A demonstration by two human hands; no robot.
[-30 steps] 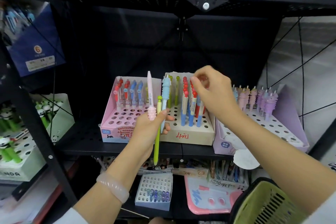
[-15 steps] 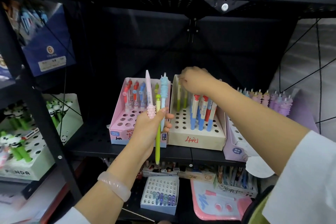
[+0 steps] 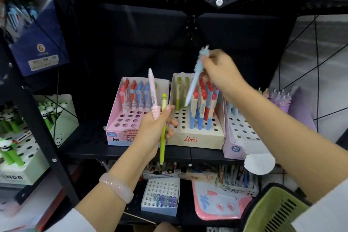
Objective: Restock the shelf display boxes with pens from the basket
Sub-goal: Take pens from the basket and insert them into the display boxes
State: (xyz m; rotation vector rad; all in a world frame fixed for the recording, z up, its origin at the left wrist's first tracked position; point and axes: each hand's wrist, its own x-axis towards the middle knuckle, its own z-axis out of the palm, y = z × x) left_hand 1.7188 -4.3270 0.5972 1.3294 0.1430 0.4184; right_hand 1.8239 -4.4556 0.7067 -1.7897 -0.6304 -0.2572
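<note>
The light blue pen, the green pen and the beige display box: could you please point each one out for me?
light blue pen point(image 3: 194, 84), head view, on its barrel.
green pen point(image 3: 163, 137), head view, on its lower barrel.
beige display box point(image 3: 195, 140), head view, on its front wall.

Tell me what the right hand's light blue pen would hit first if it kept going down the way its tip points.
Probably the beige box: the light blue pen in the right hand slants toward the holes by the green pens. Depth is unclear.
</note>
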